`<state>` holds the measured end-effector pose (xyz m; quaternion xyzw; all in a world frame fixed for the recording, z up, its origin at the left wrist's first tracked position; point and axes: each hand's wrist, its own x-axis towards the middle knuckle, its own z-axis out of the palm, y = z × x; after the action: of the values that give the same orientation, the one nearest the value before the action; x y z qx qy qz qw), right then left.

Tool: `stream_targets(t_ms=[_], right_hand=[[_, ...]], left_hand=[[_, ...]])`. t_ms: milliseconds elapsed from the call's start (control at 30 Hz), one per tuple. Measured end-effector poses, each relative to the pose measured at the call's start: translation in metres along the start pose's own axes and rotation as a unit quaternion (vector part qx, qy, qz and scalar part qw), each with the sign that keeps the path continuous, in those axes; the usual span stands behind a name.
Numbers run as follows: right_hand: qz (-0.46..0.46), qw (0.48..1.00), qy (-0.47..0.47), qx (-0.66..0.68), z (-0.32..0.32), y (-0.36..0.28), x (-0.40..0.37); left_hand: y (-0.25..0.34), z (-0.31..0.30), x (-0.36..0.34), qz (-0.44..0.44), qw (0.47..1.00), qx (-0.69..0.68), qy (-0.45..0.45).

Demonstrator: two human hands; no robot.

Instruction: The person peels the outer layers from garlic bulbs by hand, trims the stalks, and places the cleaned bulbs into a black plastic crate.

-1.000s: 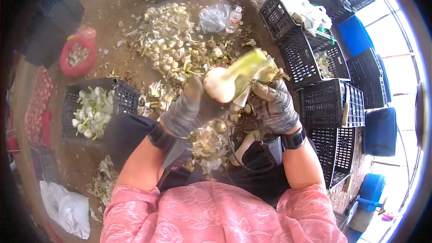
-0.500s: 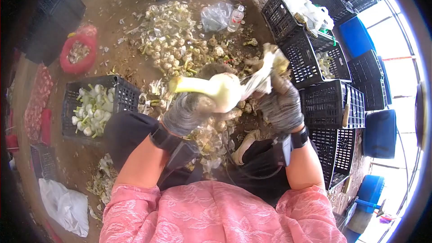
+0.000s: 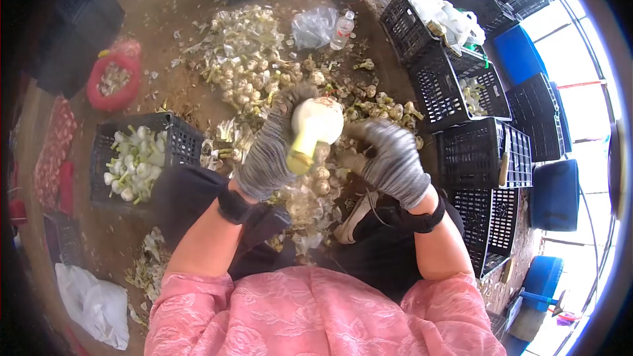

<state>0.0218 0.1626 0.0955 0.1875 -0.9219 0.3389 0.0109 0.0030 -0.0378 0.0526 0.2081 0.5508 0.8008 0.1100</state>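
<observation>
My left hand (image 3: 269, 151), in a grey knit glove with dark stained fingertips, is closed around a peeled white garlic bulb (image 3: 318, 120). Its cut pale-green stem points down toward me, and the root end faces away. To the right of the bulb is my right hand (image 3: 394, 161), gloved the same way and slightly smeared by motion. Its thumb and fingers are apart and reach toward the bulb, with nothing visible between them. Below and beyond both hands lies a heap of unpeeled garlic bulbs (image 3: 247, 86) with loose skins.
A black crate (image 3: 181, 142) of cleaned garlic stands at my left knee. Stacked black crates (image 3: 471, 155) line the right side. A plastic bottle (image 3: 342, 30) and a clear bag (image 3: 313, 27) lie beyond the heap. A red mesh sack (image 3: 135, 86) stands at far left.
The strip of dry outer skin and leaf in my right hand has gone from view. My left hand has turned the bulb, so its stem swings from pointing left to pointing down.
</observation>
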Motion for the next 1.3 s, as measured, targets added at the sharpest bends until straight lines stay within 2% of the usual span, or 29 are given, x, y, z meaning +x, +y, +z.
stream_targets(t_ms=[33,67,133,167,200,267,300,333,400,433,467,533,567,600,633,667,700,733,800,833,867,933,967,1000,1067,1133,1167,1233,1300], right_hand=[[-0.009,0.997,0.064,0.033,-0.002,-0.006,0.001],[-0.018,0.989,0.129,0.067,-0.002,-0.011,0.001],[-0.06,0.983,0.171,0.009,0.0,-0.02,0.002],[-0.07,0.979,0.187,-0.037,0.003,-0.022,0.0],[-0.069,0.979,0.188,-0.037,0.005,-0.021,0.0],[-0.093,0.972,0.186,-0.111,0.009,-0.018,-0.001],[-0.096,0.968,0.183,-0.142,0.009,-0.018,0.0],[-0.096,0.968,0.183,-0.142,0.009,-0.018,0.0],[-0.129,0.95,0.241,-0.15,0.01,-0.016,0.002],[-0.119,0.956,0.237,-0.126,0.006,-0.012,0.004],[-0.099,0.954,0.26,-0.109,0.004,-0.005,0.008],[-0.085,0.955,0.284,-0.031,-0.004,0.006,0.013],[0.0,0.973,0.232,0.003,-0.009,0.01,0.01],[-0.001,0.973,0.232,0.003,-0.013,0.012,0.008],[0.051,0.973,0.177,0.136,-0.015,0.014,0.007],[0.102,0.951,0.116,0.266,-0.016,0.015,0.006],[0.081,0.976,0.105,0.171,-0.017,0.017,0.005],[0.08,0.977,0.104,0.171,-0.02,0.017,0.004],[-0.075,0.995,0.06,-0.019,-0.026,0.014,0.004],[-0.043,0.997,0.048,0.04,-0.027,0.006,0.001],[-0.042,0.997,0.048,0.04,-0.028,-0.002,-0.001],[0.112,0.955,0.008,0.275,-0.027,-0.014,-0.002],[0.077,0.959,0.017,0.271,-0.025,-0.012,-0.002],[0.08,0.959,0.018,0.271,-0.025,-0.011,-0.001],[0.059,0.973,-0.022,0.221,-0.027,-0.01,-0.001],[0.05,0.978,-0.042,0.197,-0.026,-0.009,-0.001],[0.052,0.975,-0.057,0.21,-0.026,-0.008,-0.001],[0.076,0.96,-0.095,0.252,-0.028,-0.009,-0.001],[0.081,0.956,-0.087,0.27,-0.028,-0.01,-0.002]], left_hand=[[-0.007,0.0,0.001,-0.025,0.994,-0.104,0.0],[-0.01,-0.001,0.007,-0.08,0.991,-0.1,0.026],[-0.01,0.009,0.002,0.078,0.995,0.062,-0.014],[-0.015,0.013,0.003,0.038,0.948,-0.308,-0.07],[-0.017,0.015,0.003,0.036,0.948,-0.308,-0.071],[-0.015,0.018,0.002,-0.068,0.991,-0.102,0.062],[-0.021,0.017,0.002,-0.002,0.968,-0.252,-0.001],[-0.019,0.016,0.002,-0.002,0.968,-0.252,-0.001],[-0.011,0.017,0.002,-0.019,0.988,-0.153,-0.002],[-0.019,0.011,0.0,0.073,0.995,-0.055,-0.028],[-0.017,0.009,-0.002,0.072,0.995,-0.056,-0.029],[-0.012,0.005,-0.005,0.08,0.985,0.007,-0.152],[-0.019,0.0,-0.009,-0.187,0.946,-0.214,-0.154],[-0.024,-0.004,-0.012,-0.185,0.947,-0.214,-0.155],[-0.028,-0.008,-0.014,-0.141,0.957,-0.202,-0.151],[-0.024,-0.008,-0.014,-0.096,0.966,-0.189,-0.146],[-0.013,0.002,-0.01,0.026,0.995,-0.044,-0.086],[-0.015,-0.001,-0.011,0.026,0.995,-0.043,-0.084],[-0.021,-0.007,-0.014,0.061,0.993,0.033,-0.096],[-0.022,-0.007,-0.015,0.062,0.993,0.033,-0.096],[-0.019,-0.005,-0.013,0.047,0.994,-0.002,-0.096],[-0.01,0.002,-0.008,0.017,0.993,-0.071,-0.096],[-0.006,0.005,-0.004,0.002,0.99,-0.106,-0.097],[-0.004,0.007,-0.002,-0.014,0.985,-0.142,-0.097],[-0.005,0.006,0.001,-0.031,0.98,-0.169,-0.099],[-0.009,0.002,0.0,0.056,0.993,0.004,-0.101],[-0.006,0.004,0.0,0.094,0.986,0.052,-0.13],[-0.004,0.004,-0.003,0.083,0.988,0.043,-0.126],[-0.003,0.004,-0.005,0.066,0.99,0.026,-0.119]])
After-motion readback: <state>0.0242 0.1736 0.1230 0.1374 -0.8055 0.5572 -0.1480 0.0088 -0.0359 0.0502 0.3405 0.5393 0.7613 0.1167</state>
